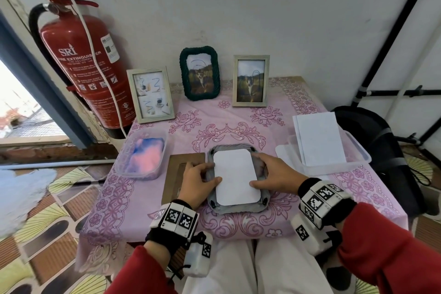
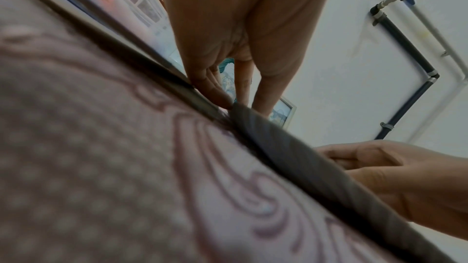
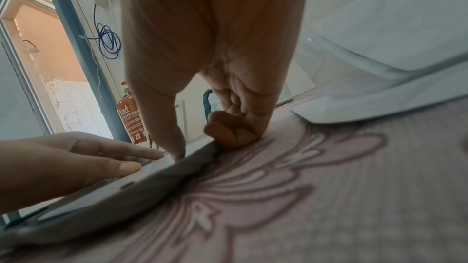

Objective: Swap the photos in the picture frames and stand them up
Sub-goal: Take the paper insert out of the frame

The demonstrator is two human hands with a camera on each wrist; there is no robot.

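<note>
A grey picture frame (image 1: pixel 238 206) lies face down at the table's near middle. A white photo back (image 1: pixel 235 178) lies in its opening. My left hand (image 1: pixel 210 175) holds the frame's left edge, its thumb resting on the white sheet. My right hand (image 1: pixel 259 170) holds the right edge; in the right wrist view its fingers (image 3: pixel 228 133) curl against the frame's side (image 3: pixel 152 183) while the thumb presses on top. A brown backing board (image 1: pixel 176 174) lies flat under my left palm. Three frames stand at the back: a light one (image 1: pixel 150 95), a dark green one (image 1: pixel 200 73) and another light one (image 1: pixel 250 80).
A plastic tub with pink and blue cloth (image 1: pixel 143 155) sits left of the board. A clear tub holding white sheets (image 1: pixel 319 141) stands at the right. A red fire extinguisher (image 1: pixel 83 67) hangs by the table's far left corner. A black chair (image 1: pixel 381 150) is at the right.
</note>
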